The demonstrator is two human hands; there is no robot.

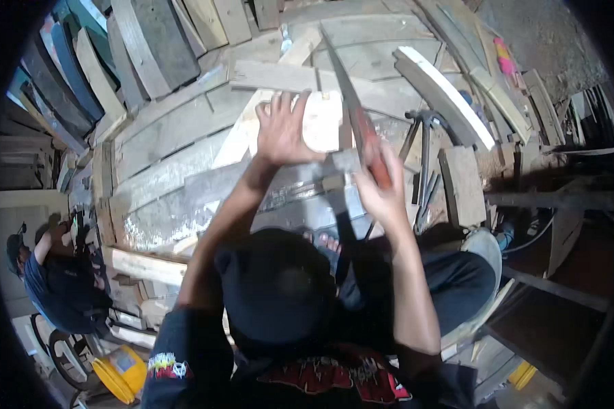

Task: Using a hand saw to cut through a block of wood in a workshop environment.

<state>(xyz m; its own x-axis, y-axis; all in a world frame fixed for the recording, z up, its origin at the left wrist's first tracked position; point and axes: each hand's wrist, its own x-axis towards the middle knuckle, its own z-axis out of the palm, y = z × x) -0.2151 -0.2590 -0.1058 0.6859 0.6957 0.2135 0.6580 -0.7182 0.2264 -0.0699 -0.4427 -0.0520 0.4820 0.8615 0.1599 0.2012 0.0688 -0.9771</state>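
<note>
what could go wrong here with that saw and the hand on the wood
The saw in the right hand might slip or jump sideways, and the left hand, with its thumb stretched toward that side, could get cut.

The pale board might shift or twist, as no clamp shows on it, only the spread left hand.

Bare toes show below the work, so a dropped tool or offcut could hurt them.
</note>
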